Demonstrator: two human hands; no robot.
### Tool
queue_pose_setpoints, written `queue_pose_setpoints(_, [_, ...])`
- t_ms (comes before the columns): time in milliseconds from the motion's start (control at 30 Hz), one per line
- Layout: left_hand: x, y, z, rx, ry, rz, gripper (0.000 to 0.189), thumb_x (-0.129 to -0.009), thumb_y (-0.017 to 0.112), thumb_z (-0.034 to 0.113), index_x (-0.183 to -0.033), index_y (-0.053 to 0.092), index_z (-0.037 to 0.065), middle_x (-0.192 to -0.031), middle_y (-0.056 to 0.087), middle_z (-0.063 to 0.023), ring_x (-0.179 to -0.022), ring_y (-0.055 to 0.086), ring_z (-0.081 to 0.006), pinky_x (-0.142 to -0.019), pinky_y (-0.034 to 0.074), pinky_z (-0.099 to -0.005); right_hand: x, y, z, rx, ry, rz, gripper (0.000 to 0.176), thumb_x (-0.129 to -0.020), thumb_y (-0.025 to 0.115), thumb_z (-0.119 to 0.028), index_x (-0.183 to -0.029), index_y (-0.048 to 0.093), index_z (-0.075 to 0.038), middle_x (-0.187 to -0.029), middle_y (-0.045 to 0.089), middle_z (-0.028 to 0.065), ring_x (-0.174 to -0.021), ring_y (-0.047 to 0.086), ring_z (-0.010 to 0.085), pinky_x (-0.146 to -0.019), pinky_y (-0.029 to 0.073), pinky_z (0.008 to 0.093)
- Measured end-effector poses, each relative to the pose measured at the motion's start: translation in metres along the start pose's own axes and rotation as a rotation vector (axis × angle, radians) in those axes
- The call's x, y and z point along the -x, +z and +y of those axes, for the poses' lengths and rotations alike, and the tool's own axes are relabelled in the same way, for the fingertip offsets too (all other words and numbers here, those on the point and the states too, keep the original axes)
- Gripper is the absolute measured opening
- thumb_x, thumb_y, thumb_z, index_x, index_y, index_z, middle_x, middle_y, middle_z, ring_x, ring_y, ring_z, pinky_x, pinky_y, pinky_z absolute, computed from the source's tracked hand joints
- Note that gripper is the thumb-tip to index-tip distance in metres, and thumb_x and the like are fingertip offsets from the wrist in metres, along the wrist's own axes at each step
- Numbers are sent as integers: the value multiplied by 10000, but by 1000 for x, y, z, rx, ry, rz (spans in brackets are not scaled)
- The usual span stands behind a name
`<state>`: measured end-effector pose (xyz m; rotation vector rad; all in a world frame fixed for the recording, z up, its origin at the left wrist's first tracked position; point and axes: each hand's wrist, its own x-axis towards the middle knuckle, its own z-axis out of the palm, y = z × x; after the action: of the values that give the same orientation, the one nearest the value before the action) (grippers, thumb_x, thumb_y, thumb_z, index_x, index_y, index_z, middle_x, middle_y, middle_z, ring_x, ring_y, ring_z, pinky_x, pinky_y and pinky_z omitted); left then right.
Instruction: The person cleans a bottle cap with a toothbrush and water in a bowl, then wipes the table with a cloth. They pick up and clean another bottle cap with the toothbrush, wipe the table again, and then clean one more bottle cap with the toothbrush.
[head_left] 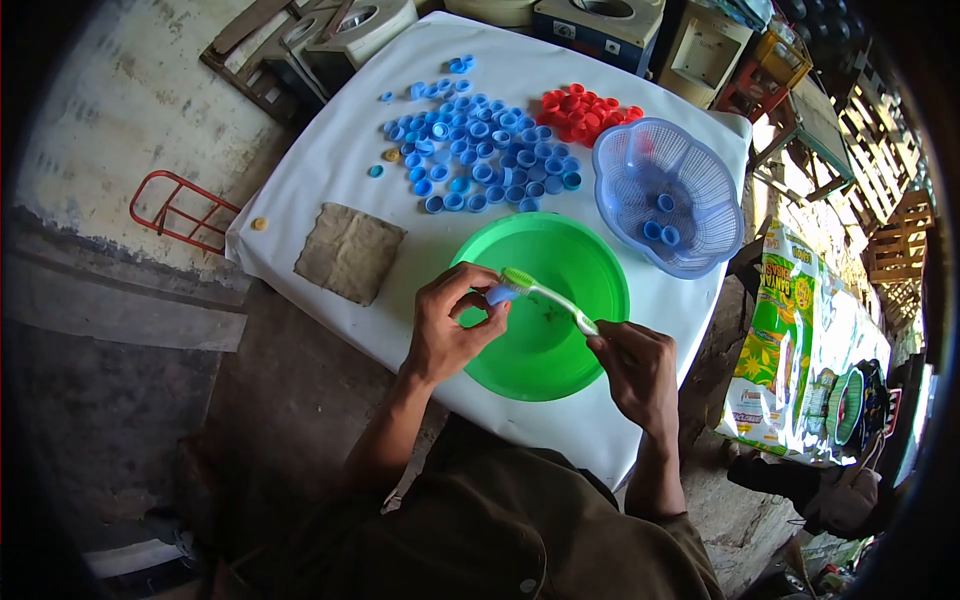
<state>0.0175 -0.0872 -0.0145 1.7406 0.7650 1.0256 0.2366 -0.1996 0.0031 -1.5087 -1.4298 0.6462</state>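
Green basin [530, 365] below, cloth [350, 253] nr | L hand [447, 320]: blue cap [498, 295] | R hand [640, 372]: toothbrush [556, 299] | 3 caps [652, 230] in bskt [705, 170]

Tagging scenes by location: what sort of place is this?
Probably a small home workshop or storage room: a stained, peeling plaster wall, a white-covered table with blue plastic caps, and old boxy appliance housings crowded behind it.

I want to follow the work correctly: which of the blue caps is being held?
The blue cap in the left hand, at the green bristles of the toothbrush; the other blue caps lie on the table or in the basket.
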Motion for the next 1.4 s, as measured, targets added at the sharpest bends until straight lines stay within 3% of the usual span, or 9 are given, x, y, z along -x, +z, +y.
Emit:
queue_pose_setpoints(100, [-3, 2, -3, -90, 60, 25, 189, -760, 726, -75, -932, 662, -29, -920, 635, -84, -703, 623, -116, -617, 533, -238, -2, -1, -9, 8, 46, -57, 149, -876, 709, -76, -963, 693, 44, -738, 663, 175, -595, 642, 289, -565, 488, 349])
queue_pose_setpoints(167, [-3, 5, -3, -86, 94, 25, 167, -755, 731, -70, -903, 670, -23, -919, 635, -84, -687, 613, -107, -609, 519, -233, -3, 7, 11, 74, 59, 70, 151, -873, 710, -69, -968, 691, 46, -740, 662, 177, -595, 643, 293, -558, 483, 348])
queue_pose_setpoints(500, [-5, 9, -12, -253, 60, -1, 201, -758, 733, -50, -943, 664, -6, -887, 628, -61, -653, 603, -122, -605, 501, -264, -6, 0, 4, 73, 31, 1, 105, -858, 716, -62, -908, 701, 29, -738, 677, 160, -576, 644, 276, -531, 466, 351])
queue_pose_setpoints(667, [-2, 10, -20, -391, -94, -72, 233, -793, 702, -51, -1016, 649, -10, -904, 643, -92, -706, 640, -139, -642, 517, -275, -8, -4, 16, 296, 83, 104, 125, -868, 687, -90, -945, 715, 5, -728, 668, 160, -608, 642, 316, -570, 474, 391])
queue_pose_setpoints(900, [4, 16, -39, -625, -134, -211, 287, -809, 674, -40, -1092, 645, -9, -1011, 656, -195, -845, 651, -372, -745, 514, -423, -6, 0, 19, 447, 220, -127, 161, -883, 656, -180, -973, 728, -69, -795, 678, 167, -684, 648, 373, -613, 488, 449])
queue_pose_setpoints(1000, [8, 16, -46, -679, -166, -293, 335, -805, 659, -64, -1132, 655, 9, -1035, 655, -204, -870, 646, -399, -777, 520, -431, -4, -2, 23, 456, 213, -154, 159, -880, 659, -195, -970, 731, -85, -779, 678, 158, -685, 649, 371, -611, 489, 449])
queue_pose_setpoints(1200, [-9, 14, -21, -379, -202, -179, 291, -841, 657, -68, -1121, 674, 13, -1020, 672, -143, -870, 693, -258, -770, 580, -327, 0, -4, 24, 505, 199, -210, 161, -884, 662, -196, -965, 732, -74, -753, 675, 157, -671, 648, 359, -604, 481, 453])
queue_pose_setpoints(1233, [-9, 14, -23, -302, -161, -131, 299, -852, 665, -72, -1141, 647, 1, -1008, 674, -99, -896, 689, -172, -770, 594, -281, 0, -5, 24, 464, 189, -202, 162, -884, 665, -190, -968, 731, -68, -753, 675, 160, -665, 646, 358, -597, 478, 448])
queue_pose_setpoints(1400, [-8, 13, -26, 33, -116, -39, 406, -854, 665, -95, -1233, 538, -21, -1098, 624, -96, -959, 674, -162, -812, 585, -277, -3, -7, 12, 282, 177, -132, 160, -876, 682, -137, -977, 717, -18, -752, 676, 184, -640, 646, 356, -576, 479, 414])
